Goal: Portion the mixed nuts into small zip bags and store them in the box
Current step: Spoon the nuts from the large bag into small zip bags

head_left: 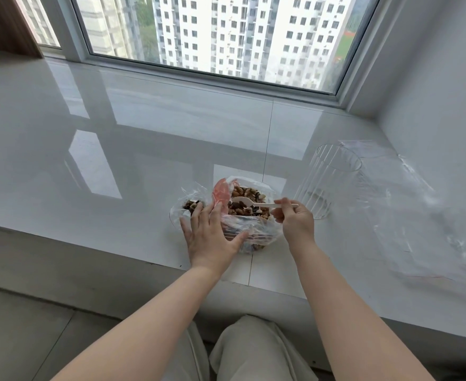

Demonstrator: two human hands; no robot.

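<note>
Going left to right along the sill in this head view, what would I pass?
Small zip bag with a few nuts → left hand → big bag of mixed nuts → right hand holding a white spoon → clear box → empty zip bags.

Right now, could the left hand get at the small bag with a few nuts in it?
Probably yes. The left hand lies open right beside the small bag, its fingertips at the bag's edge, and nothing sits between them.
</note>
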